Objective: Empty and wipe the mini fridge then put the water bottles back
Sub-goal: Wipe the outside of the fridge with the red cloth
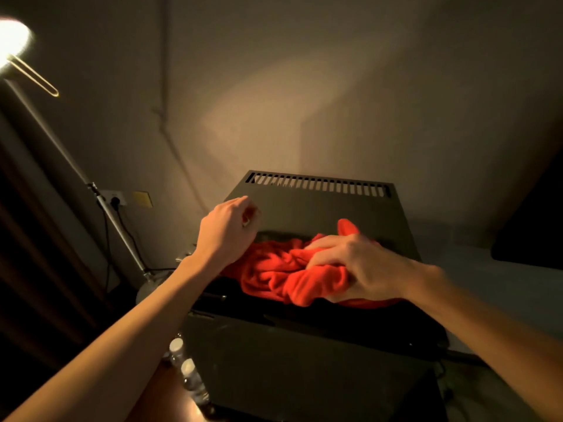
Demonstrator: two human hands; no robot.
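Two hands | right hand (pixel 359 269) clutching red cloth (pixel 274 275) | left hand (pixel 228 229) loosely curled, empty | cloth soft, limp: grip bunched middle.

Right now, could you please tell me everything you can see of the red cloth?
The red cloth looks like soft, fleecy fabric, bright orange-red, crumpled into loose folds. It lies bunched at the front edge of the dark mini fridge's top. The right hand presses on and grips it; the left hand hovers at its left edge.

A lit floor lamp (pixel 12 38) glows upper left against a plain wall (pixel 335 86) with a socket (pixel 114 198).
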